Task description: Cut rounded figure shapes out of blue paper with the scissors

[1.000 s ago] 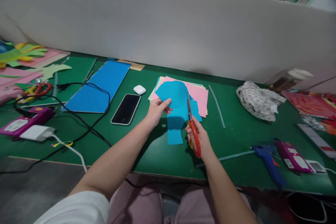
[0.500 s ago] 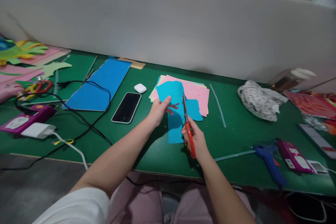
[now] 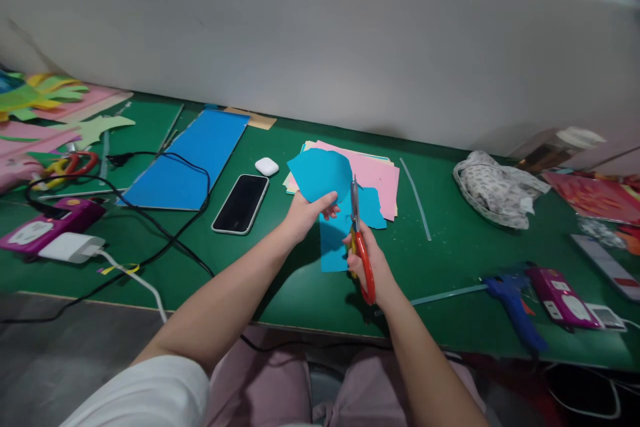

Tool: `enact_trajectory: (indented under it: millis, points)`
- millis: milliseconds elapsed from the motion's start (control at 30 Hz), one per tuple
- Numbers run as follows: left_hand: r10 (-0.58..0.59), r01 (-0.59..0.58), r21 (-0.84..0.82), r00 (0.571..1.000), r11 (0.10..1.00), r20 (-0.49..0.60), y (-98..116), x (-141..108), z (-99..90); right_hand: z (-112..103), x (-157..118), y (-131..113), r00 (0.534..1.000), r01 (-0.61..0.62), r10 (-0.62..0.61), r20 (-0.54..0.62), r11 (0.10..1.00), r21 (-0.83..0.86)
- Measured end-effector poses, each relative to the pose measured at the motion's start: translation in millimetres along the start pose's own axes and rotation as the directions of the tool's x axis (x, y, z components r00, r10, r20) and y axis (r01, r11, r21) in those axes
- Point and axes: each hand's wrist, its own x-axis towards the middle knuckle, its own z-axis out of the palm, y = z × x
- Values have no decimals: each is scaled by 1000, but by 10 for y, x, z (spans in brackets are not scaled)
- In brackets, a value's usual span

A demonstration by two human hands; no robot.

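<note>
One blue sheet (image 3: 321, 172) in the left hand (image 3: 306, 215) perhaps touches scissors (image 3: 367, 265).

- The green table (image 3: 440, 263) is stretching wide.
- A blue board (image 3: 187, 163) is lying left of a phone (image 3: 241, 204).
- Pink paper (image 3: 381, 177) is resting near the middle.
- A blue glue gun (image 3: 515, 310) is sitting beside a purple power strip (image 3: 560, 297).

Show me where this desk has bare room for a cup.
The roomiest patch is green tabletop between the thin translucent strip and the grey patterned cloth bundle, with small specks near the strip. A smaller one lies behind the white rounded case. Black cable and a purple boxy power strip crowd the left.
</note>
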Motion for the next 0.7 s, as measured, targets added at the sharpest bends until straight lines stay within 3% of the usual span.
enact_trajectory:
  millis: [233,467,700]
  points:
    - [13,-17,33,994,999,107,36,-79,42,-48,14,-34,998,50,-51,24,998,32]
    - [20,-24,48,996,999,89,73,-123,81,-59,-21,-45,996,84,-85,29,996,3]
    - [-2,-18,141,991,990,135,186,-209,295,-115,-15,-172,989,141,-141,-50,990,-12]
